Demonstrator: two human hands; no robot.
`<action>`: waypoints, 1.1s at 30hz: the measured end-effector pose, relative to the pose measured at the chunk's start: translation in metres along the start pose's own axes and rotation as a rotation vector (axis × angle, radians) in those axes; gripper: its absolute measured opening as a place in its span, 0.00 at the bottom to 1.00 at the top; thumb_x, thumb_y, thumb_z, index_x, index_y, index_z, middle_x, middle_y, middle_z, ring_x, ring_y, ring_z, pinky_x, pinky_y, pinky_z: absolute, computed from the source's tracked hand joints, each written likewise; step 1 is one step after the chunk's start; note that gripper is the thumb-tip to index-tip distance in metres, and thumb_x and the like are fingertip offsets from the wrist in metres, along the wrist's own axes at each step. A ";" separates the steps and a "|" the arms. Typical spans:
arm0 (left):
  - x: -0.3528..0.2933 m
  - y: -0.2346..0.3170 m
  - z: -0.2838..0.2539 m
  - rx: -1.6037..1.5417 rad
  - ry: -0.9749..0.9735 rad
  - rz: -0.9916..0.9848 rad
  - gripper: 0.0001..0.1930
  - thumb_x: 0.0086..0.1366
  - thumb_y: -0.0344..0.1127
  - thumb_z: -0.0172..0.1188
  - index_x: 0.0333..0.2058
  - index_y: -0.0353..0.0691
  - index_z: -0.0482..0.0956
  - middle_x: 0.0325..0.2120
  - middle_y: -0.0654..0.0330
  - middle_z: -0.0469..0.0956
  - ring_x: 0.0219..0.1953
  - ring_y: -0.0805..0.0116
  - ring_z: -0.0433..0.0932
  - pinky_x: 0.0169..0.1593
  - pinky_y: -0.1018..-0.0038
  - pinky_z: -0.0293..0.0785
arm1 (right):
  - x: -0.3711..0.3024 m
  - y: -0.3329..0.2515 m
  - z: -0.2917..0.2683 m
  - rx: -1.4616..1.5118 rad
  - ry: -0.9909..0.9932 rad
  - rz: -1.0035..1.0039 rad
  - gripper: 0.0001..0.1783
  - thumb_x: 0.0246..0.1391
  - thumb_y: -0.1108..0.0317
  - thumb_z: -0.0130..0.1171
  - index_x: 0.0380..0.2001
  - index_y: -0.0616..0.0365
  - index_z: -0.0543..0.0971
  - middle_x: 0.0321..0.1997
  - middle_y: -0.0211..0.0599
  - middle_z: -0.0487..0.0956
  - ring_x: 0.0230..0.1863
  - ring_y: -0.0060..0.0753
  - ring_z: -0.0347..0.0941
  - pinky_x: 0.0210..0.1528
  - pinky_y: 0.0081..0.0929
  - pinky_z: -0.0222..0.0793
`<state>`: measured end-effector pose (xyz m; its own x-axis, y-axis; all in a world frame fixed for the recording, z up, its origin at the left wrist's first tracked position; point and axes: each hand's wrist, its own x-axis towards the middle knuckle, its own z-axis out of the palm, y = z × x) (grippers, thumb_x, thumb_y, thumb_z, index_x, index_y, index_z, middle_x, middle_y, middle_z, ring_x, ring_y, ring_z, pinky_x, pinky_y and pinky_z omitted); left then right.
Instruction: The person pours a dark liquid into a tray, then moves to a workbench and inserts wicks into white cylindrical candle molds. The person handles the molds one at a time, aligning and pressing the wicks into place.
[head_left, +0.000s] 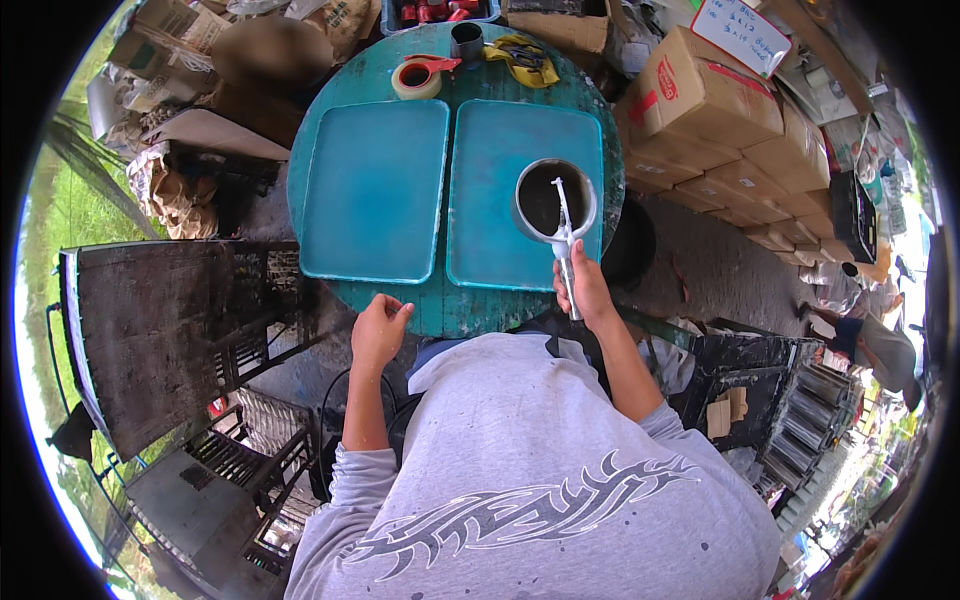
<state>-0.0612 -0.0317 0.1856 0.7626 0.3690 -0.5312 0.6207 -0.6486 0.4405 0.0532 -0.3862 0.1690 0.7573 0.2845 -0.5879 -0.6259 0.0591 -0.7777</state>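
My right hand [588, 290] is closed round the metal handle of a round metal pot [523, 222], which is over the right part of the right-hand teal tray [500, 200]. Dark contents show inside the pot. A slim, white-smeared piece [563, 205] runs from the handle over the rim into its mouth; I cannot tell whether it is separate. My left hand [378, 335] is just off the near edge of the round green table [440, 318], below the left-hand teal tray [375, 190]. Its fingers are curled together and nothing shows in them. Both trays lie flat, side by side.
At the table's far side are a tape roll [416, 85] with a red piece, a dark cup [466, 42] and a yellow-and-black cloth item [525, 62]. Stacked cardboard boxes [700, 120] stand right. A dark panel [160, 340] stands left. A person [870, 345] is far right.
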 end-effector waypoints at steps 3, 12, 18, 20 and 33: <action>-0.002 -0.011 0.008 -0.066 0.033 0.007 0.20 0.69 0.49 0.67 0.41 0.34 0.82 0.32 0.52 0.86 0.36 0.56 0.85 0.43 0.62 0.78 | -0.003 0.000 -0.001 -0.001 0.007 0.001 0.42 0.71 0.25 0.38 0.33 0.59 0.73 0.16 0.29 0.68 0.11 0.20 0.63 0.15 0.20 0.60; -0.006 -0.033 0.015 -0.082 0.012 0.003 0.22 0.69 0.51 0.66 0.43 0.34 0.83 0.36 0.48 0.87 0.42 0.49 0.87 0.48 0.59 0.79 | -0.004 0.005 -0.004 0.022 0.001 -0.010 0.42 0.70 0.25 0.39 0.33 0.58 0.74 0.16 0.29 0.69 0.11 0.20 0.63 0.14 0.19 0.60; -0.005 -0.038 0.019 -0.100 -0.001 0.008 0.21 0.70 0.50 0.66 0.44 0.34 0.83 0.36 0.48 0.88 0.41 0.52 0.87 0.47 0.60 0.80 | -0.002 0.013 -0.001 0.016 0.003 0.016 0.41 0.70 0.25 0.42 0.34 0.58 0.74 0.16 0.27 0.68 0.11 0.20 0.64 0.13 0.21 0.58; 0.004 -0.055 0.025 -0.170 -0.015 0.005 0.19 0.71 0.47 0.67 0.44 0.33 0.83 0.34 0.52 0.87 0.38 0.60 0.85 0.44 0.65 0.79 | -0.001 0.017 0.004 0.027 0.000 0.024 0.39 0.70 0.26 0.44 0.34 0.57 0.73 0.17 0.27 0.68 0.11 0.20 0.63 0.13 0.21 0.59; 0.029 -0.094 -0.013 -0.174 0.034 0.054 0.15 0.76 0.41 0.63 0.48 0.32 0.79 0.36 0.60 0.82 0.36 0.72 0.79 0.43 0.72 0.77 | 0.004 0.028 0.020 0.007 -0.062 0.040 0.41 0.68 0.24 0.46 0.33 0.58 0.72 0.18 0.26 0.66 0.12 0.18 0.61 0.14 0.22 0.61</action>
<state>-0.0956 0.0488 0.1384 0.7994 0.3615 -0.4800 0.5989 -0.5444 0.5874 0.0354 -0.3643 0.1492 0.7189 0.3451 -0.6033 -0.6569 0.0534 -0.7521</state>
